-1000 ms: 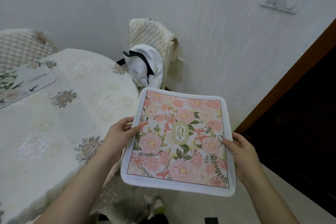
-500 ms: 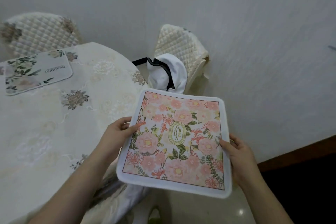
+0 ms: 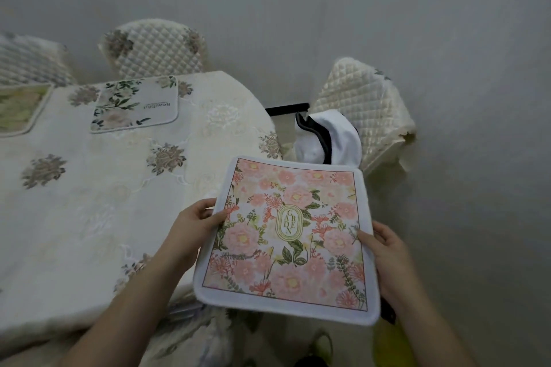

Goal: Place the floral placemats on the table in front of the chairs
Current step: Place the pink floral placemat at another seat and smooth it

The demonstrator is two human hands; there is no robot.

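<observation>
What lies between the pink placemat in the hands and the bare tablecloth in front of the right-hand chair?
Nothing visible. The pink placemat, held by the left hand and right hand, overhangs the table edge; the cloth toward the right-hand chair is bare.

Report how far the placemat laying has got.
Done: a white leafy placemat lies before the middle chair; a green one before the far-left chair. In hand: the left hand and right hand grip the pink placemat, off the table. Left: the spot before the right chair.
</observation>
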